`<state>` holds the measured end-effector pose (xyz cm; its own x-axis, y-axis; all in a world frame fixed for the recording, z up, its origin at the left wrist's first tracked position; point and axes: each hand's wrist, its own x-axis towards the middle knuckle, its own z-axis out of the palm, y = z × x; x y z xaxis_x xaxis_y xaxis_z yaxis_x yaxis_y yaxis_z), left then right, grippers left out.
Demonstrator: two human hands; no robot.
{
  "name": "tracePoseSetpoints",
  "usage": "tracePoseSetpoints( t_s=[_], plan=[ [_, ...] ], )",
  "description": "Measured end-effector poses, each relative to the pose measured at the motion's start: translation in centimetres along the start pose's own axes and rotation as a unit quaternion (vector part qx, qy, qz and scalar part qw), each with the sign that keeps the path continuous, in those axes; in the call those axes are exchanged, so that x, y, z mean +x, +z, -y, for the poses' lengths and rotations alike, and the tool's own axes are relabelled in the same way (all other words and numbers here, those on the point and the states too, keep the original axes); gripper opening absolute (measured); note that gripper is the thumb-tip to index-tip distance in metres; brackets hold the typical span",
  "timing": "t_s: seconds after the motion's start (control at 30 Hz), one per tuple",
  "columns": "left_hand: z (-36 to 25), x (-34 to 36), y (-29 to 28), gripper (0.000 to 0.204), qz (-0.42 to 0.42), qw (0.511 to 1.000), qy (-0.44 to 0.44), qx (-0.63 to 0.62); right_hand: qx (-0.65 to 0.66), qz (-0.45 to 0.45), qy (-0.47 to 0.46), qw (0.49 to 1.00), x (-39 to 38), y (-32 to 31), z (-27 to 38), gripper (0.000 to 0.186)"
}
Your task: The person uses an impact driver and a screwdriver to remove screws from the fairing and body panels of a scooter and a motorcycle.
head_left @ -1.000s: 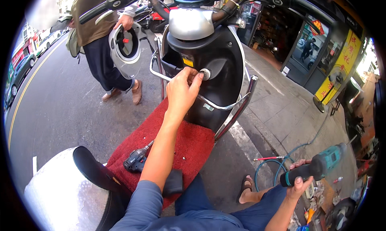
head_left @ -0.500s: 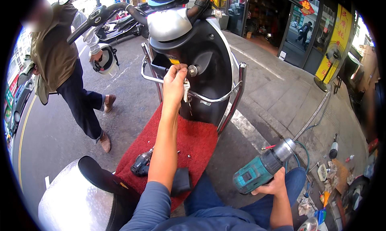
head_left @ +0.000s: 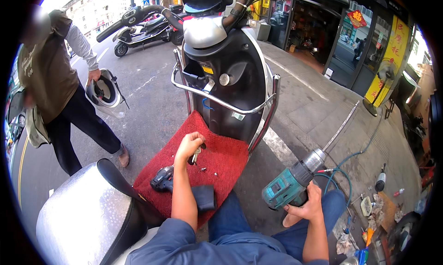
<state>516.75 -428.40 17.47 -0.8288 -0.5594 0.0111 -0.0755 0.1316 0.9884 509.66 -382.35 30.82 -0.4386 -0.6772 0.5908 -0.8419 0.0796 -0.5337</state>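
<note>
My left hand (head_left: 189, 147) grips a bunch of keys (head_left: 196, 157) above the red floor mat (head_left: 221, 156) of a scooter, below the round metal lock (head_left: 225, 79) on its black front panel (head_left: 240, 103). Chrome tubing (head_left: 221, 103) runs across that panel. My right hand (head_left: 307, 202) is closed round a teal power drill (head_left: 281, 191) fitted with a long bit (head_left: 341, 126), pointing up and away from me. A smaller black cordless tool (head_left: 164, 177) lies on the mat beside my left forearm.
A person (head_left: 62, 94) with a helmet (head_left: 106, 87) stands left of the silver seat (head_left: 74, 209). Behind are parked scooters (head_left: 143, 34) and an open shopfront (head_left: 304, 39). At right are a blue hose (head_left: 346, 168), a fan (head_left: 385, 75), and scattered tools and rags (head_left: 376, 205).
My left hand has come away from the lock, down over the mat with the keys. The drill has swung upright to point forward. The person with the helmet has moved leftward.
</note>
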Motion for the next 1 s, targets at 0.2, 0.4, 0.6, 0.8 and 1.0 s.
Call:
tracePoseSetpoints(
  t_s=[0.2, 0.4, 0.6, 0.8, 1.0],
  plan=[
    [0.5, -1.7, 0.0, 0.044, -0.066, 0.962, 0.028, 0.263, 0.038, -0.060, 0.024, 0.997, -0.5, -1.8, -0.5, 0.072],
    [-15.2, -8.5, -1.3, 0.051, -0.075, 0.968, 0.236, 0.044, 0.273, -0.163, 0.096, 0.943, 1.7, -0.3, -0.1, 0.078],
    [-21.5, -15.7, -0.6, 0.067, 0.145, 0.917, 0.370, 0.031, 0.312, -0.105, 0.078, 0.941, 4.9, 2.2, 2.3, 0.079],
    [-21.9, -15.9, 2.0, 0.083, 0.145, 0.903, 0.402, -0.031, 0.270, -0.055, 0.006, 0.961, 9.3, 7.8, 5.8, 0.063],
    [-19.4, -14.8, 7.0, 0.048, 0.005, 0.912, 0.294, -0.285, 0.086, 0.117, -0.062, 0.987, 13.1, 11.0, 7.3, 0.070]
  ],
)
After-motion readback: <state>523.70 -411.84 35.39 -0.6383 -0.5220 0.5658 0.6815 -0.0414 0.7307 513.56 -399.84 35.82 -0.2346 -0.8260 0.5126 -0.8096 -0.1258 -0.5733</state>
